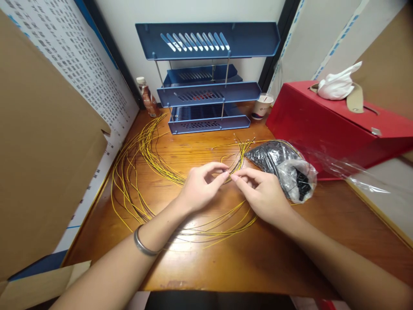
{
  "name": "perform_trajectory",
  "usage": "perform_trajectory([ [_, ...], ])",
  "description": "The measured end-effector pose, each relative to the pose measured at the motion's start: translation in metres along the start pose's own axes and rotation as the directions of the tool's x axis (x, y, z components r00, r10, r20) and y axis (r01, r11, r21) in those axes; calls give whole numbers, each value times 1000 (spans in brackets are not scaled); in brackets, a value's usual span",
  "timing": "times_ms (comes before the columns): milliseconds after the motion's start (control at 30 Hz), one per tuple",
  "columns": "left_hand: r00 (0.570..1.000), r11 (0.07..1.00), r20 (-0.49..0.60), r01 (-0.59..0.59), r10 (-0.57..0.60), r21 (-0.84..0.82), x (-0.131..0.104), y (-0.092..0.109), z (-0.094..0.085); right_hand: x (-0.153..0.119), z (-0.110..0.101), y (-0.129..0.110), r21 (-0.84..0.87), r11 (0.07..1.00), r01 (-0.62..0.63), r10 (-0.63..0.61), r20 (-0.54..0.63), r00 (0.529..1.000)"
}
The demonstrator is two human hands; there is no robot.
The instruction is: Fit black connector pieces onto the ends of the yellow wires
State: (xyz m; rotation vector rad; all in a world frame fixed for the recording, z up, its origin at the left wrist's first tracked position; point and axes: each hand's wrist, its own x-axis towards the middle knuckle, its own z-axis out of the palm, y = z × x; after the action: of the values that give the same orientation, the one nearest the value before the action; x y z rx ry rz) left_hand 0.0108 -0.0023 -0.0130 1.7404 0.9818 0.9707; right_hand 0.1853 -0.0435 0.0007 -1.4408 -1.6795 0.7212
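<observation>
My left hand (206, 181) and my right hand (261, 187) meet over the middle of the table, thumbs and forefingers pinched with the fingertips nearly touching. Something small and dark shows at the left fingertips, too small to name; what the right fingertips hold is hidden. Yellow and dark wires (150, 148) lie in a big loose loop around and under my hands. Their gathered ends (241, 150), some with tiny bright tips, point away just behind my fingers. Beside my right hand lies an open clear plastic bag (277, 161) full of small black pieces.
A blue tiered file rack (206, 125) stands at the back, between a drink bottle (148, 97) and a paper cup (262, 105). On the right sits a red box (309, 125) with white tissue on top. Cardboard (41, 129) rises on the left.
</observation>
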Motion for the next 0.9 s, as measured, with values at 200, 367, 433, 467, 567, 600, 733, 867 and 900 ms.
perform_trajectory([
  [200,993,950,-21,-109,120,293,2,2,-6,0,-1,0,-61,998,4,-5,-20,1000],
  [367,926,810,69,-360,372,462,4,1,-20,0,0,-1,-114,992,48,-49,-3,999],
  [433,911,804,130,-406,390,435,4,0,-22,0,0,-1,-125,989,75,-74,7,997],
  [467,908,804,152,-417,390,423,4,-1,-23,-1,0,0,-128,988,84,-83,11,996],
  [567,909,797,175,-416,378,438,5,-2,-24,-1,0,1,-133,988,82,-83,2,997],
  [600,907,785,169,-419,386,457,6,-2,-24,-1,0,2,-134,988,75,-76,-8,997],
  [733,874,708,173,-472,454,526,8,-1,-27,0,-1,3,-118,991,62,-67,-39,997],
  [867,839,651,245,-535,486,538,10,-1,-30,0,-2,3,-111,990,90,-94,-35,995],
  [900,828,643,261,-552,496,531,10,-1,-30,1,-2,3,-108,990,94,-97,-27,995],
])
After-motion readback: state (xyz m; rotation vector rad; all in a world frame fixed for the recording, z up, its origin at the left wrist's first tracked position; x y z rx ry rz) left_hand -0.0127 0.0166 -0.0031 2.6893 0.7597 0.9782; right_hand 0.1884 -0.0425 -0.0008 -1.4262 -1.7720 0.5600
